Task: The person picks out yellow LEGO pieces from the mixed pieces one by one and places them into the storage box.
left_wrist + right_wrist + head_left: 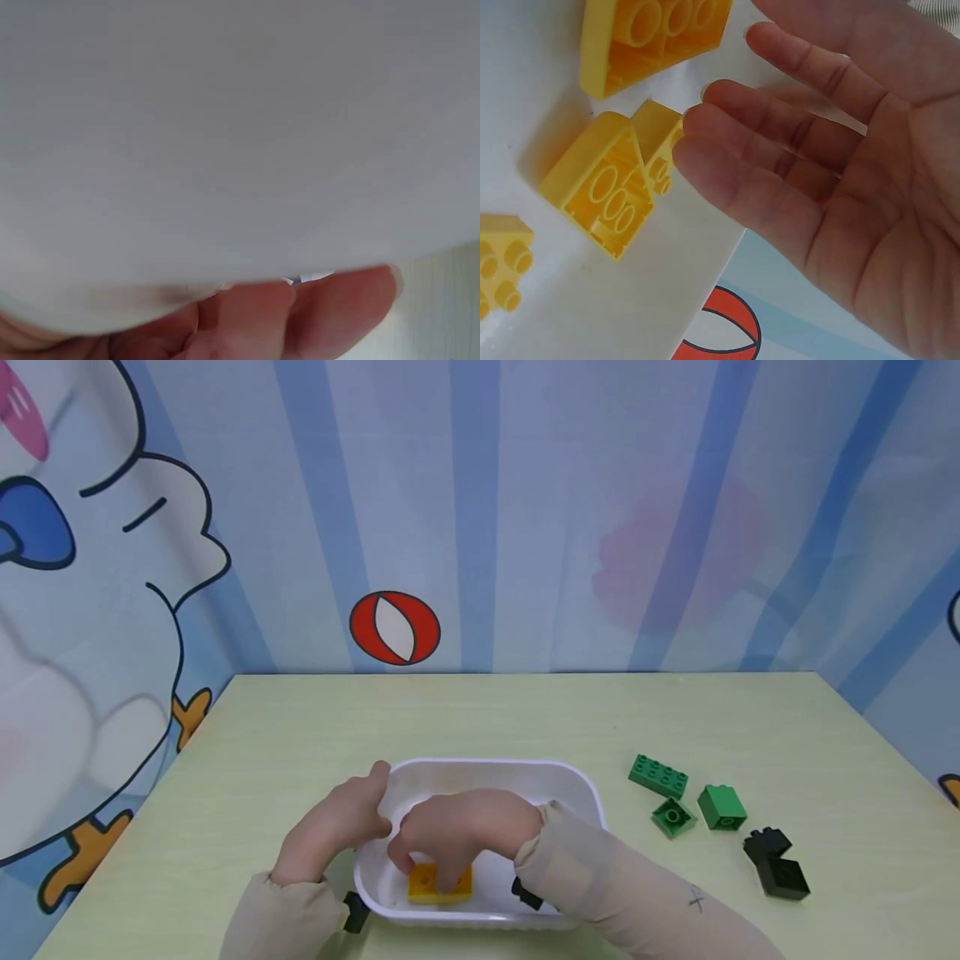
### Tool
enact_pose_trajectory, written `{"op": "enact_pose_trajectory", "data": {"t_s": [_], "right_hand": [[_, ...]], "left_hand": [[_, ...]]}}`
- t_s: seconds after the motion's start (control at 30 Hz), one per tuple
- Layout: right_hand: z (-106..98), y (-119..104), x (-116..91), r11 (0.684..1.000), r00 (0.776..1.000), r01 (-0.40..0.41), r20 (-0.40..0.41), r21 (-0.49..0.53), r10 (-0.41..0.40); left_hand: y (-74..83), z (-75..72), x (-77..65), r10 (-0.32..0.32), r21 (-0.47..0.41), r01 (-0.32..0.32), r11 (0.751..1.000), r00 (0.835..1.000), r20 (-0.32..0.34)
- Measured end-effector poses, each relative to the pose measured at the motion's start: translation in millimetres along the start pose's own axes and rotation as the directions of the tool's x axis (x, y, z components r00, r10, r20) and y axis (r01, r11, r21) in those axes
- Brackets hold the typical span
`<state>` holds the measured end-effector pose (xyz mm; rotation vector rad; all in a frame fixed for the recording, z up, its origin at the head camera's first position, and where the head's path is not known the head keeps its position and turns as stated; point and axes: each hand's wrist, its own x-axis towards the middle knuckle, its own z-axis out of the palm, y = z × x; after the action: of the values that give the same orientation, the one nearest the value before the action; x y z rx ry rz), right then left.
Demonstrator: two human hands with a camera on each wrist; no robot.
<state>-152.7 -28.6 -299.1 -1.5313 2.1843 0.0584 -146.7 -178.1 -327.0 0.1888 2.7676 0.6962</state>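
Observation:
A white plastic tray stands on the table and holds several yellow toy bricks. My left hand grips the tray's left rim. In the left wrist view the tray's pale wall fills most of the picture, with curled fingers below it. My right hand reaches down into the tray, over a yellow brick near the front wall. Seen from the right wrist, its fingers are extended and hold nothing. The fingertips are right beside a sloped yellow brick and overlap a smaller one.
Right of the tray lie green bricks: a long one, a small one and a taller one. Two black bricks sit farther right. A striped blue backdrop rises behind the table.

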Motion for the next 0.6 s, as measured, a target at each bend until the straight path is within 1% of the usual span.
{"op": "enact_pose_trajectory", "data": {"t_s": [0.23, 0.47, 0.6], "right_hand": [[-6, 1, -7, 1.0, 1.0, -0.029, -0.003, 0.007, 0.029], [-8, 8, -19, 0.999, 0.999, -0.042, -0.024, -0.006, 0.042], [-8, 14, -29, 0.999, 0.997, -0.046, -0.054, 0.012, 0.047]], "left_hand": [[0.3, 0.1, 0.6, -0.006, 0.004, 0.006, 1.0, 1.0, 0.001], [0.5, 0.2, 1.3, 0.018, 0.039, -0.018, 0.999, 1.0, -0.009], [1.5, 0.8, 0.7, -0.007, 0.038, 0.007, 0.999, 1.0, 0.0]]}}
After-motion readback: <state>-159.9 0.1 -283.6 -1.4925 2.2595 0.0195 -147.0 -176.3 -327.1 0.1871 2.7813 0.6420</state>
